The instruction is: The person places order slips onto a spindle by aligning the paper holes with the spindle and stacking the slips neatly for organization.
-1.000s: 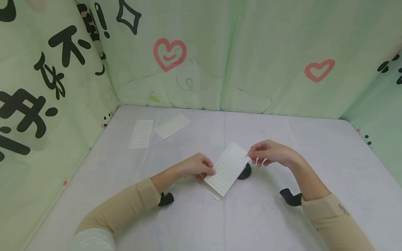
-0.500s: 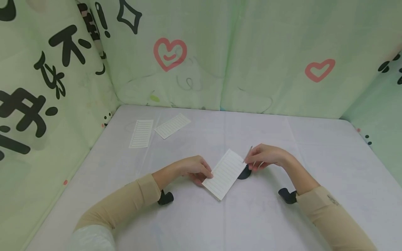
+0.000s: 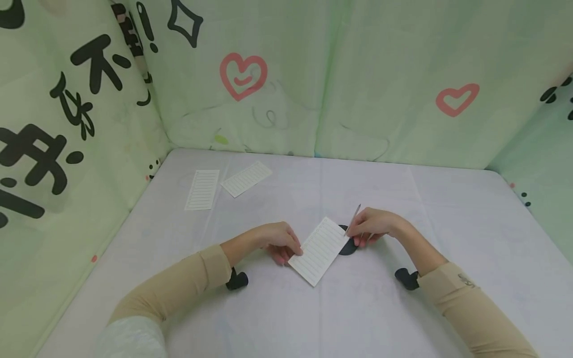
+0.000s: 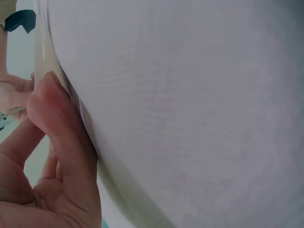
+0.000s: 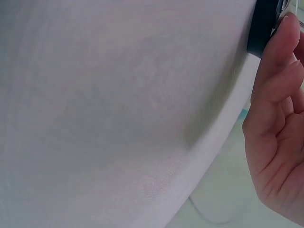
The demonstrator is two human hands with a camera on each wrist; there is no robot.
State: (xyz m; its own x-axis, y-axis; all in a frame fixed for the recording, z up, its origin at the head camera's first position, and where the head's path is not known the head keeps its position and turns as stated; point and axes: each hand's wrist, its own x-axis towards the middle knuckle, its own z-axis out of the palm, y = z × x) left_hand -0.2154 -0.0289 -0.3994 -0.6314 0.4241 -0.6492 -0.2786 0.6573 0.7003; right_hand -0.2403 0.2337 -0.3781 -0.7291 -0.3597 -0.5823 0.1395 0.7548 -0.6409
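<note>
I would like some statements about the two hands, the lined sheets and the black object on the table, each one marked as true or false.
1. The left hand holds the lined sheet at its left edge. True.
2. The right hand is empty. False: it pinches a thin metal tool that points up and away from the person.
3. Two more lined sheets lie at the far left of the table. True.
4. The black round object lies beside those far sheets. False: it lies under the right hand, partly covered by the held sheet.
5. The held sheet is folded in half. False: it looks flat and unfolded.
</note>
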